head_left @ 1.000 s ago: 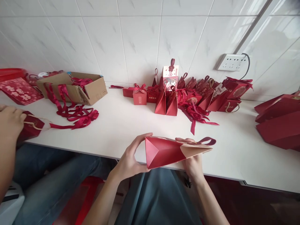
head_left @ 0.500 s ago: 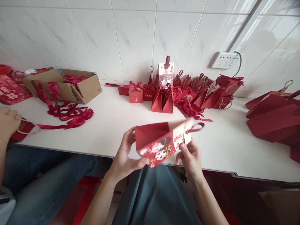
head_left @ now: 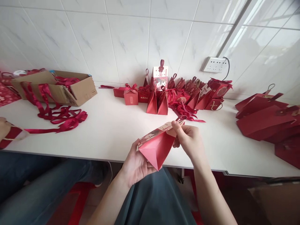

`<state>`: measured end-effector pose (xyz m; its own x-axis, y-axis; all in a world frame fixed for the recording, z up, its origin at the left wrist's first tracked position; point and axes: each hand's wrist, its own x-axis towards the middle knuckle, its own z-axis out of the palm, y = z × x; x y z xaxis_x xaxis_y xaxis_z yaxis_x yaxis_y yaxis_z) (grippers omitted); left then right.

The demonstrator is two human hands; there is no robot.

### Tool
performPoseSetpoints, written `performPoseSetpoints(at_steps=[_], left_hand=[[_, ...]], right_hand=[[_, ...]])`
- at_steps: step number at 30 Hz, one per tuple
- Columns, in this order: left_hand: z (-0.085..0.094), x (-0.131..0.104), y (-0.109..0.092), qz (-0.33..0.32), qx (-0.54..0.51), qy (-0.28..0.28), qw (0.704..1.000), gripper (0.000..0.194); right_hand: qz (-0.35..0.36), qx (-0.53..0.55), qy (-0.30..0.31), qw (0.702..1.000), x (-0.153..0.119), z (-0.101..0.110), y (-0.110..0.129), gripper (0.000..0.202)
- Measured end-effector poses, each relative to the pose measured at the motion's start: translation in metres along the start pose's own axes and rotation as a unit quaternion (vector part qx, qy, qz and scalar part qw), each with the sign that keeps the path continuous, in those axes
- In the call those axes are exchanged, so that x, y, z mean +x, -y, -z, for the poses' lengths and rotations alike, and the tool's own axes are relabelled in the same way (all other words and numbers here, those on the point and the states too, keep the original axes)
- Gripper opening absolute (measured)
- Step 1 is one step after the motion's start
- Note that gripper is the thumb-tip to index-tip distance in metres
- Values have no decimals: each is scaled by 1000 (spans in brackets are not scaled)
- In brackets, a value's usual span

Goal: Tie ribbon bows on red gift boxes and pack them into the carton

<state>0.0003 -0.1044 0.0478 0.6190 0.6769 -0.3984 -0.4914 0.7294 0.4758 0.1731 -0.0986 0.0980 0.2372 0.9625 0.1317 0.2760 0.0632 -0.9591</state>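
A red folded paper gift box [head_left: 156,148] is held over the front edge of the white table, tilted, with one side facing me. Its printed cream and red panel faces away to the upper left. My left hand [head_left: 138,164] cups the base from below, fingers wrapped under it. My right hand [head_left: 189,137] pinches the narrow top between thumb and fingers, near the dark ribbon loop [head_left: 181,118]. Part of the top is hidden behind the right thumb.
Several finished-looking red gift boxes [head_left: 152,104] stand along the tiled wall. A cardboard box [head_left: 84,90] with red ribbons [head_left: 70,120] spilling out is at left. A person's hand [head_left: 5,128] holds a red box there. Larger red boxes [head_left: 260,120] sit at right, and a power strip [head_left: 213,64] is on the wall.
The gift box has been turned, so its printed front now faces away and a plain red side shows. My right hand has shifted up to its top; my left hand now supports it from beneath.
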Motion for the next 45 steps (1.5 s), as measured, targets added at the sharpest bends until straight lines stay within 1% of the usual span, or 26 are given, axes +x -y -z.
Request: performPoseSetpoints(at_steps=[2, 4, 5, 7, 8, 10, 12, 13, 15, 18, 21, 23, 25, 27, 28, 30, 31, 32, 34, 36, 38, 41, 43, 45], left_hand=[[-1, 1, 1, -11, -2, 1, 1000, 52], [0, 2, 2, -41, 21, 6, 999, 53], [1, 2, 3, -70, 43, 3, 997, 53], [4, 2, 6, -158, 108, -15, 981, 53], [5, 2, 7, -210, 150, -33, 966, 53], [7, 0, 9, -300, 241, -69, 921, 58], [7, -3, 11, -356, 316, -82, 876, 68], [7, -5, 12, -374, 338, -79, 860, 72], [5, -8, 14, -400, 358, -62, 842, 76], [1, -12, 19, -420, 367, -42, 829, 79], [0, -14, 21, -426, 384, -25, 819, 81], [-1, -16, 22, -425, 395, -22, 814, 84], [0, -17, 21, -418, 408, -16, 812, 89], [0, -17, 19, -406, 406, -19, 818, 93], [0, -16, 18, -397, 395, -24, 828, 96], [0, -12, 14, -370, 352, -30, 859, 96], [0, -10, 12, -346, 321, -31, 881, 92], [0, -7, 10, -311, 289, -26, 905, 85], [0, -1, 9, -219, 217, -18, 951, 69], [-1, 3, 9, -134, 153, -11, 979, 61], [-4, 5, 11, -76, 109, -1, 991, 56], [-9, 5, 15, -30, 68, 11, 997, 53], [-10, 5, 16, -22, 58, 16, 998, 53], [-11, 5, 17, -32, 63, 21, 997, 53]], right_hand=[[12, -7, 3, 1000, 2, 0, 0, 55], [24, -7, -4, 1000, 1, 0, -3, 55], [32, 1, -10, 999, 1, 1, -6, 54], [49, 31, -18, 998, 1, 3, -15, 50], [57, 50, -18, 997, 1, 4, -19, 47], [71, 84, -11, 994, 2, 6, -29, 41], [79, 108, -6, 991, 4, 9, -39, 37], [81, 119, -4, 990, 5, 9, -44, 36], [76, 143, 0, 987, 6, 10, -52, 36], [59, 163, -2, 985, 5, 10, -61, 31], [54, 151, -40, 986, 1, 9, -65, 24], [46, 147, -65, 986, -1, 9, -67, 24], [39, 156, -69, 985, -2, 9, -69, 26], [41, 182, -52, 981, -2, 11, -71, 28], [44, 198, -43, 978, -3, 12, -71, 29], [50, 223, -35, 973, -5, 15, -69, 31], [53, 225, -37, 972, -7, 16, -67, 31], [56, 220, -43, 973, -9, 17, -63, 32], [57, 190, -57, 978, -13, 18, -53, 36], [47, 148, -74, 985, -16, 18, -42, 43], [33, 114, -81, 990, -18, 17, -33, 47], [24, 89, -80, 993, -20, 16, -24, 48], [25, 80, -83, 993, -20, 16, -22, 48], [27, 79, -82, 993, -20, 16, -22, 48]])
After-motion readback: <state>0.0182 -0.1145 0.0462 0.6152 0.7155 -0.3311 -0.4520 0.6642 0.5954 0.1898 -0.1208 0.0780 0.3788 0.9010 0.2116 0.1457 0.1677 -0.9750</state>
